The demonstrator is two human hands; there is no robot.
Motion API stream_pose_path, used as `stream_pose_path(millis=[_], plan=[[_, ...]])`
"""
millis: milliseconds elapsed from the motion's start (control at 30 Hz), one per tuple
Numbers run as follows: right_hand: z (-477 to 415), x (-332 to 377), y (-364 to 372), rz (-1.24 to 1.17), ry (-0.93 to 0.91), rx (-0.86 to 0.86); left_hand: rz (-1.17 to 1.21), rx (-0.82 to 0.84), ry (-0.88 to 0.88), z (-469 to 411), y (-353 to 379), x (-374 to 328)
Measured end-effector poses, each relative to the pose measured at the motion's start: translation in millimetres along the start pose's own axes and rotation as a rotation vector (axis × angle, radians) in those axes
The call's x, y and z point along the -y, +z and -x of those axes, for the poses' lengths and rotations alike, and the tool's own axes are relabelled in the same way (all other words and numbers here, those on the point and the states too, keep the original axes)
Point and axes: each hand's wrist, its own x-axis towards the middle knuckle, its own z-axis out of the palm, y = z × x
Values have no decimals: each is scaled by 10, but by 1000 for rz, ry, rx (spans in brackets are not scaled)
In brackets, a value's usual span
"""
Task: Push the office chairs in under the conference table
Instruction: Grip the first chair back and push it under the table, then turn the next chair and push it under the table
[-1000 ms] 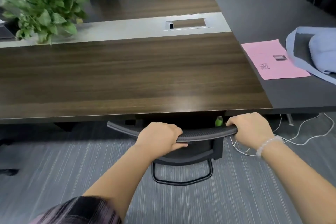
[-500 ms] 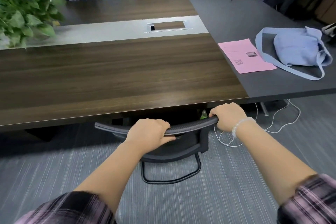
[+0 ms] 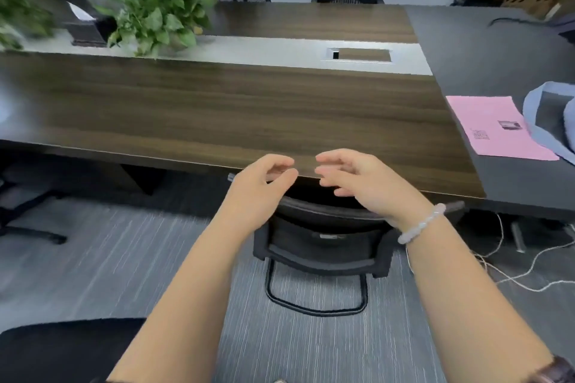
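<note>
Hands, left (image 3: 259, 185) and right (image 3: 357, 183), loosely open above chair (image 3: 323, 246), gripping nothing; chair tucked under table (image 3: 217, 109).

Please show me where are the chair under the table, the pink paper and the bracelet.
chair (image 3: 323, 239): head view, on the dark backrest below the table edge.
pink paper (image 3: 494, 127): head view, on the sheet's middle.
bracelet (image 3: 421, 224): head view, on the beads at the right wrist.
</note>
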Motion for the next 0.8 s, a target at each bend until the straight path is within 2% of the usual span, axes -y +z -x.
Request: stream_pose_path(millis=[200, 333, 600, 800], plan=[[144, 213, 516, -190, -64, 58, 21, -475, -191, 922, -534, 117], [289, 292, 870, -91, -137, 232, -29, -815, -279, 1739, -707, 179], [898, 532, 1870, 102, -299, 617, -94, -1204, -564, 3502, -931, 399], [1559, 753, 2716, 219, -370, 855, -177, -1375, -733, 4759, -1024, 524]])
